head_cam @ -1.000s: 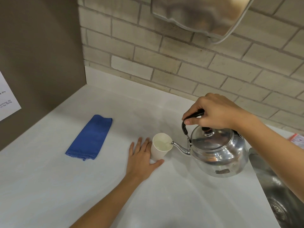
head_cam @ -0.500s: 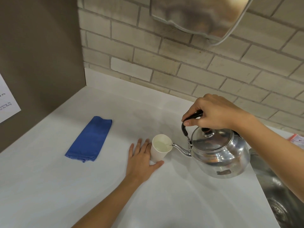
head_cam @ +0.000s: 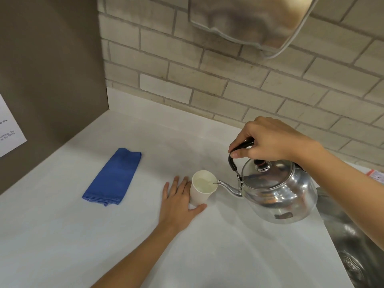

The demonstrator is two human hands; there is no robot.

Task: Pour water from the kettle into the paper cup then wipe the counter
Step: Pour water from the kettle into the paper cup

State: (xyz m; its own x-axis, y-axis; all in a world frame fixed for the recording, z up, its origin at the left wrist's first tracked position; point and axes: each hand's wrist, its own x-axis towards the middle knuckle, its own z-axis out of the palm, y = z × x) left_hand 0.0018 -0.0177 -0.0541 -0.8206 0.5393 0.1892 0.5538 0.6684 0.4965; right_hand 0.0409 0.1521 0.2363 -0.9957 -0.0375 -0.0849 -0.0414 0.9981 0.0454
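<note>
A white paper cup (head_cam: pixel 199 196) stands on the white counter (head_cam: pixel 62 235), with water visible inside it. My left hand (head_cam: pixel 178 201) lies flat on the counter against the cup's left side, thumb curled round its base. My right hand (head_cam: pixel 270 140) grips the black handle of a shiny steel kettle (head_cam: pixel 278 196), which is tilted left with its spout tip at the cup's right rim. A folded blue cloth (head_cam: pixel 113 177) lies on the counter to the left, apart from both hands.
A steel sink (head_cam: pixel 353 246) sits at the right edge of the counter. A brick wall (head_cam: pixel 228 80) runs behind, with a metal dispenser (head_cam: pixel 245 19) mounted above. A brown side panel (head_cam: pixel 52 69) with a paper notice (head_cam: pixel 8 129) bounds the left.
The kettle stays tilted at the cup with only a slight shift. My left hand keeps its place beside the cup. The view has drifted a little.
</note>
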